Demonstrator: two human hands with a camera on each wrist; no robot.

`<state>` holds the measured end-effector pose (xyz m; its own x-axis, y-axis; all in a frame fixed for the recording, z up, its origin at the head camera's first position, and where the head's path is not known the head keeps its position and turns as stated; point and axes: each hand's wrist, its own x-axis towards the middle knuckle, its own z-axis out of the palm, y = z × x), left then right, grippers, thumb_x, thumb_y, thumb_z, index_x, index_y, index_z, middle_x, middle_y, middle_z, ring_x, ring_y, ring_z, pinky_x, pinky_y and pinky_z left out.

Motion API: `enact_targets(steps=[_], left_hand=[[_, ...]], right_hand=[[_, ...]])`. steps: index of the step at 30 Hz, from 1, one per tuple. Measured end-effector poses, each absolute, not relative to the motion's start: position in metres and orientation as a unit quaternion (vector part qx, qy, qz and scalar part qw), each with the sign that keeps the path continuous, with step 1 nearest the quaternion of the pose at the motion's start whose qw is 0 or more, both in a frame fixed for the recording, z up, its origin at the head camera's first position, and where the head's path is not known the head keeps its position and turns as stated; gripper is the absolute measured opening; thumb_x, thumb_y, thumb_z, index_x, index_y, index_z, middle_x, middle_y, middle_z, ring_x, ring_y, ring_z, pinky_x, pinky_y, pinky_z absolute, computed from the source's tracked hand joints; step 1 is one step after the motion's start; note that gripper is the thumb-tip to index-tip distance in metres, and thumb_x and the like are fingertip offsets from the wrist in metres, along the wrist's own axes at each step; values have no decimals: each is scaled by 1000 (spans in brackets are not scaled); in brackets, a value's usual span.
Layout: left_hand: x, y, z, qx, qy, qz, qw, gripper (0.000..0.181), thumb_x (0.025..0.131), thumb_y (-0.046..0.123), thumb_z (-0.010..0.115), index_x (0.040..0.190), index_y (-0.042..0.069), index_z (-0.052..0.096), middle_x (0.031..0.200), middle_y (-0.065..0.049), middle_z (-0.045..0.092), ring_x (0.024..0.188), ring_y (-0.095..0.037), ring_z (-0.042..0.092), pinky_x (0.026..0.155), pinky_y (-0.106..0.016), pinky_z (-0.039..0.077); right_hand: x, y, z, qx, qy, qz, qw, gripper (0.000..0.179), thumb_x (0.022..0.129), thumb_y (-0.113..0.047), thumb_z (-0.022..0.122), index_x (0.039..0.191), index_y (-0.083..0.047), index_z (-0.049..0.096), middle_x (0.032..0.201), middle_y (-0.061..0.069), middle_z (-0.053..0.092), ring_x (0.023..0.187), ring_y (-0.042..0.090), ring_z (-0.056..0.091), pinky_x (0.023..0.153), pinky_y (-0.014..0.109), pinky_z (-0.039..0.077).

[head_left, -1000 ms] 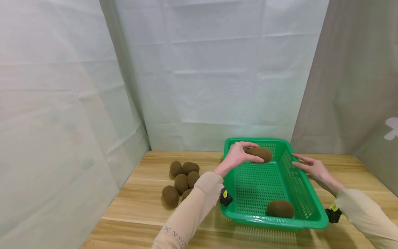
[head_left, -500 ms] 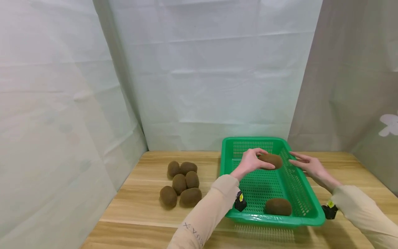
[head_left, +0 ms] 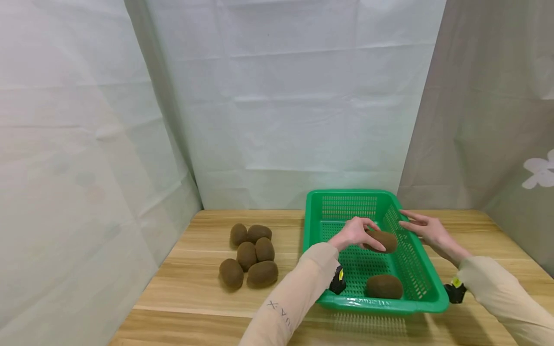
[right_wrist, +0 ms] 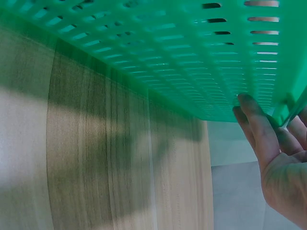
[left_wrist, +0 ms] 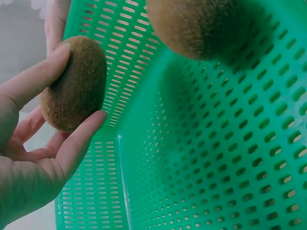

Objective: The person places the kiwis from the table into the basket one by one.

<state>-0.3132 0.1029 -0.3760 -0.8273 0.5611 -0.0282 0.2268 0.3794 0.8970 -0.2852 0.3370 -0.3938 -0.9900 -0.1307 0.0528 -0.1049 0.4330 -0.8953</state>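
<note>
My left hand (head_left: 356,232) pinches a brown kiwi (head_left: 386,241) between thumb and fingers, inside the green plastic basket (head_left: 308,211) beside its right wall. In the left wrist view that kiwi (left_wrist: 79,86) hangs clear of the slotted basket floor. A second kiwi (head_left: 384,287) lies on the floor near the front wall. At the right rim, my right hand (head_left: 434,233) holds the basket's edge. The right wrist view shows its fingers (right_wrist: 261,127) against the outer wall, with other fingers over the rim, partly cut off by the frame.
Left of the basket, several kiwis (head_left: 246,255) lie grouped on the wooden table (head_left: 182,288). White cloth (head_left: 277,120) hangs behind the table, with more cloth along both sides. The basket stands at the table's right half.
My left hand has carried its kiwi rightward and lower into the basket, uncovering a kiwi on the table that the arm had hidden. My right hand stays at the rim.
</note>
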Motion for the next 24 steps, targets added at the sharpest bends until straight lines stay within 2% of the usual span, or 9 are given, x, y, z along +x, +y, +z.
enact_targets(steps=[6,11,16,24], left_hand=[[-311,104,-387,229,819,483,205,32,66,8,82,92,11,64,84,1,53,65,-15,55,59,-38,52],[-311,105,-398,219,820,477,228,30,66,7,81,91,12,64,84,1,52,67,-12,53,59,-37,52],[-308,108,-401,218,822,463,248,28,69,7,79,91,11,62,92,2,51,68,-12,54,57,-34,52],[-304,112,-406,207,848,424,242,28,70,10,79,91,10,61,94,0,51,66,-12,53,54,-31,51]], right_hand=[[-284,337,-394,-68,847,-527,11,67,91,-36,54,141,-1,26,135,32,28,118,46,32,87,58,34],[-285,335,-394,-68,848,-526,8,66,91,-35,54,141,-1,27,132,33,31,117,46,34,86,57,36],[-285,336,-394,-70,848,-525,3,65,92,-35,53,141,0,27,132,33,32,116,46,35,85,56,37],[-284,336,-396,-74,843,-533,7,66,92,-34,53,140,1,27,135,32,27,116,46,34,86,57,36]])
